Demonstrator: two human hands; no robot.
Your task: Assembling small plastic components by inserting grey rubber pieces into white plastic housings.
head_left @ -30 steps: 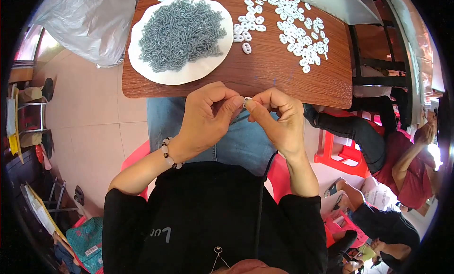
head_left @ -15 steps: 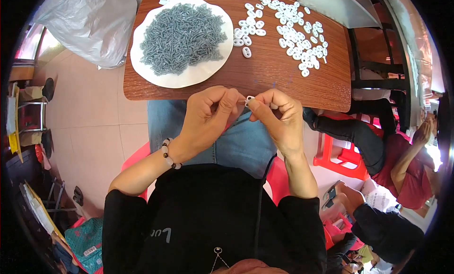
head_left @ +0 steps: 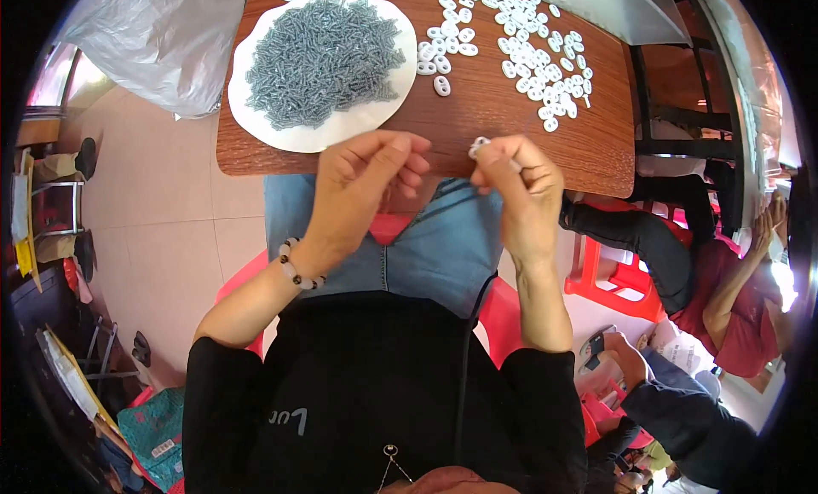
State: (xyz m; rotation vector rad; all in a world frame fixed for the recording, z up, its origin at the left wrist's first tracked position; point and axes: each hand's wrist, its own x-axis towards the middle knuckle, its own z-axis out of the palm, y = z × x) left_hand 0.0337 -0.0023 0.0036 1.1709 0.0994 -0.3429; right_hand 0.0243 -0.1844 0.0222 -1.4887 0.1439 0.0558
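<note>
My right hand [head_left: 520, 191] pinches a small white plastic ring piece [head_left: 479, 144] at its fingertips, just at the near edge of a brown wooden table [head_left: 511, 132]. My left hand [head_left: 362, 187] hovers a little to the left of it with its fingers spread and nothing seen in it; a bead bracelet is on that wrist. On the table lies a white round plate [head_left: 319, 136] heaped with small grey metal pieces [head_left: 319, 59]. To the plate's right are several loose white ring pieces [head_left: 537, 63].
A clear plastic bag [head_left: 158, 38] bulges at the table's left. I sit on a red plastic stool [head_left: 503, 311]. Other people sit low at the right, beside a second red stool [head_left: 626, 277]. Tiled floor lies at the left.
My hands were pressed together on the white piece; now the left hand has come off it and opened, while the right hand keeps the piece and has lifted it slightly toward the table.
</note>
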